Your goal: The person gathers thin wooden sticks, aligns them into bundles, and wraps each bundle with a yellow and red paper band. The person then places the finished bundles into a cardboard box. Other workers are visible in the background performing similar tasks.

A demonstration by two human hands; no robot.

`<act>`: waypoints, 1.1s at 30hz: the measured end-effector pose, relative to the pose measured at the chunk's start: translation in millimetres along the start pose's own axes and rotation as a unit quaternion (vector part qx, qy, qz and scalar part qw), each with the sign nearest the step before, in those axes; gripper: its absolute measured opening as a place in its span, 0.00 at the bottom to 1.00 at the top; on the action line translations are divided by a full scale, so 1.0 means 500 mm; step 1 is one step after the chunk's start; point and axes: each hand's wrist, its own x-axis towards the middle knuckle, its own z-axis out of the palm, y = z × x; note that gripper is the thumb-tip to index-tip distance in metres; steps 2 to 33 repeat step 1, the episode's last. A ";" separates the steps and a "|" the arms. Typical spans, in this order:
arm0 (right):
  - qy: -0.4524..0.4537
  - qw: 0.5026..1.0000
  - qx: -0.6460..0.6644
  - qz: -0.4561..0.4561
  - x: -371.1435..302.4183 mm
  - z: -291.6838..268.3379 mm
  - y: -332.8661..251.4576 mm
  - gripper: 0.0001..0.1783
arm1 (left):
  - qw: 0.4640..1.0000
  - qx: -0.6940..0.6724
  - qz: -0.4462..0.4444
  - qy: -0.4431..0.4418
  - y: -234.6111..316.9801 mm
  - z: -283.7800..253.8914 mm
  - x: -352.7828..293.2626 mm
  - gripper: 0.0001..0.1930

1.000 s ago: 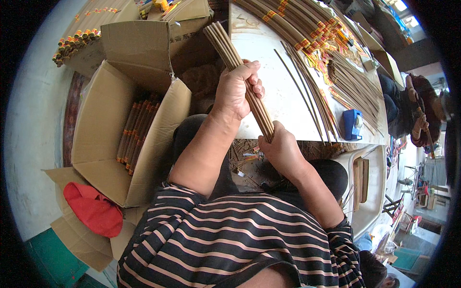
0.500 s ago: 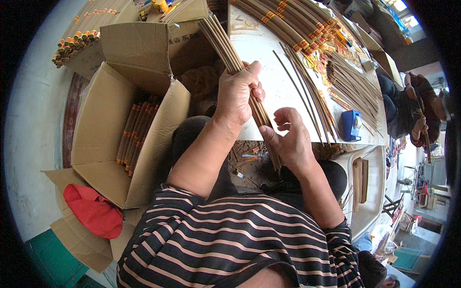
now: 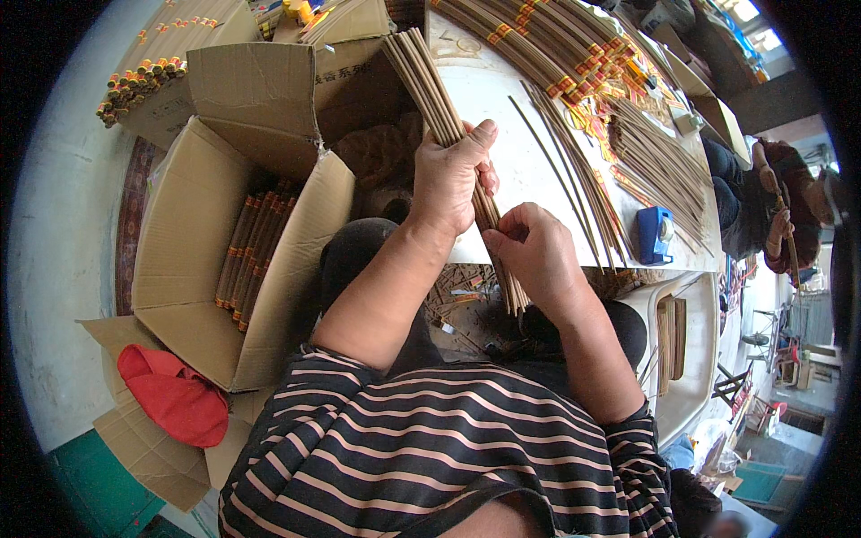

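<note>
A bundle of thin brown incense sticks [image 3: 423, 82] slants from upper left to lower right in front of me. My left hand [image 3: 447, 184] is wrapped round its middle, thumb along the top. Lower down, my right hand [image 3: 542, 255] has its fingers curled in, with thumb and fingertips pinched at the side of the bundle. The lower stick ends fan out slightly below that hand. Beyond it, on the white table [image 3: 529, 166], lie loose incense sticks [image 3: 659, 166] and a blue tape dispenser [image 3: 656, 235] near the front edge.
Banded bundles [image 3: 538, 45] are piled at the table's back. At left, an open cardboard box [image 3: 184, 224] holds more bundles [image 3: 256, 251], with a red cloth [image 3: 173, 394] beside it. A white tub [image 3: 691, 359] stands at right. A co-worker [image 3: 780, 197] holds something long at far right.
My right hand has closed from loosely curled fingers to a pinch at the bundle. The bundle and my left hand have shifted slightly to the right.
</note>
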 end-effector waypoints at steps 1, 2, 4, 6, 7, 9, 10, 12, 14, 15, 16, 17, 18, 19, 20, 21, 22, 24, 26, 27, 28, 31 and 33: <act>-0.026 0.999 0.017 0.028 0.003 -0.006 -0.002 0.14 | 1.000 -0.003 0.001 -0.001 -0.001 -0.001 0.001 0.11; -0.026 0.999 0.017 0.028 0.003 -0.006 -0.002 0.14 | 1.000 -0.003 0.001 -0.001 -0.001 -0.001 0.001 0.11; -0.026 0.999 0.017 0.028 0.003 -0.006 -0.002 0.14 | 1.000 -0.003 0.001 -0.001 -0.001 -0.001 0.001 0.11; -0.026 0.999 0.017 0.028 0.003 -0.006 -0.002 0.14 | 1.000 -0.003 0.001 -0.001 -0.001 -0.001 0.001 0.11; -0.026 0.999 0.017 0.028 0.003 -0.006 -0.002 0.14 | 1.000 -0.003 0.001 -0.001 -0.001 -0.001 0.001 0.11; -0.026 0.999 0.017 0.028 0.003 -0.006 -0.002 0.14 | 1.000 -0.003 0.001 -0.001 -0.001 -0.001 0.001 0.11; -0.026 0.999 0.017 0.028 0.003 -0.006 -0.002 0.14 | 1.000 -0.003 0.001 -0.001 -0.001 -0.001 0.001 0.11; -0.026 0.999 0.017 0.028 0.003 -0.006 -0.002 0.14 | 1.000 -0.003 0.001 -0.001 -0.001 -0.001 0.001 0.11; -0.026 0.999 0.017 0.028 0.003 -0.006 -0.002 0.14 | 1.000 -0.003 0.001 -0.001 -0.001 -0.001 0.001 0.11; -0.026 0.999 0.017 0.028 0.003 -0.006 -0.002 0.14 | 1.000 -0.003 0.001 -0.001 -0.001 -0.001 0.001 0.11; -0.026 0.999 0.017 0.028 0.003 -0.006 -0.002 0.14 | 1.000 -0.003 0.001 -0.001 -0.001 -0.001 0.001 0.11; -0.026 0.999 0.017 0.028 0.003 -0.006 -0.002 0.14 | 1.000 -0.003 0.001 -0.001 -0.001 -0.001 0.001 0.11; -0.026 0.999 0.017 0.028 0.003 -0.006 -0.002 0.14 | 1.000 -0.003 0.001 -0.001 -0.001 -0.001 0.001 0.11; -0.026 0.999 0.017 0.028 0.003 -0.006 -0.002 0.14 | 1.000 -0.003 0.001 -0.001 -0.001 -0.001 0.001 0.11; -0.026 0.999 0.017 0.028 0.003 -0.006 -0.002 0.14 | 1.000 -0.003 0.001 -0.001 -0.001 -0.001 0.001 0.11; -0.026 0.999 0.017 0.028 0.003 -0.006 -0.002 0.14 | 1.000 -0.003 0.001 -0.001 -0.001 -0.001 0.001 0.11; -0.026 0.999 0.017 0.028 0.003 -0.006 -0.002 0.14 | 1.000 -0.003 0.001 -0.001 -0.001 -0.001 0.001 0.11; -0.026 0.999 0.017 0.028 0.003 -0.006 -0.002 0.14 | 1.000 -0.003 0.001 -0.001 -0.001 -0.001 0.001 0.11; -0.026 0.999 0.017 0.028 0.003 -0.006 -0.002 0.14 | 1.000 -0.003 0.001 -0.001 -0.001 -0.001 0.001 0.11; -0.026 0.999 0.017 0.028 0.003 -0.006 -0.002 0.14 | 1.000 -0.003 0.001 -0.001 -0.001 -0.001 0.001 0.11; -0.026 0.999 0.017 0.028 0.003 -0.006 -0.002 0.14 | 1.000 -0.003 0.001 -0.001 -0.001 -0.001 0.001 0.11; -0.026 0.999 0.017 0.028 0.003 -0.006 -0.002 0.14 | 1.000 -0.003 0.001 -0.001 -0.001 -0.001 0.001 0.11; -0.026 0.999 0.017 0.028 0.003 -0.006 -0.002 0.14 | 1.000 -0.003 0.001 -0.001 -0.001 -0.001 0.001 0.11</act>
